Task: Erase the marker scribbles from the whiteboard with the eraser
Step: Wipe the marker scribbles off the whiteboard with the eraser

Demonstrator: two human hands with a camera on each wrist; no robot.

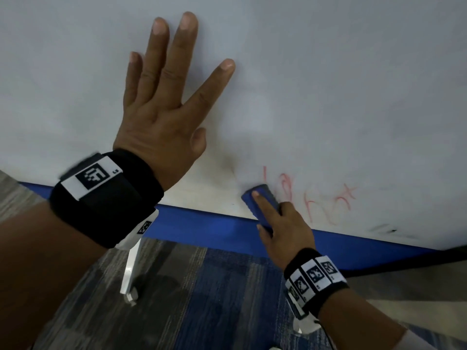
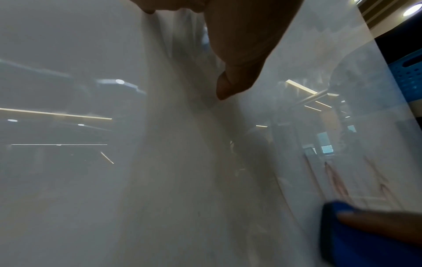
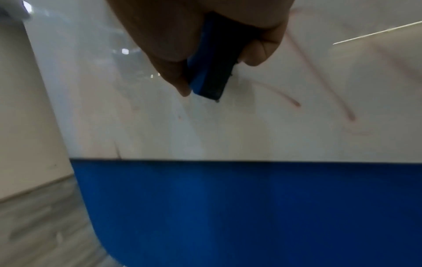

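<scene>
- The left hand (image 1: 161, 107) is nearest, its fingers spread flat, bracing the whiteboard (image 1: 328, 84).
- The right hand (image 1: 283, 231) grips the blue eraser (image 1: 260, 200) just left of the red scribbles (image 1: 326, 200).
- Best to press it flat and sweep right in overlapping strokes.

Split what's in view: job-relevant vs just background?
Job:
whiteboard
blue eraser, gripped by right hand
red marker scribbles
left hand, flat on the board

Background:
blue frame edge
white stand leg
carpet floor
blue crate
</scene>
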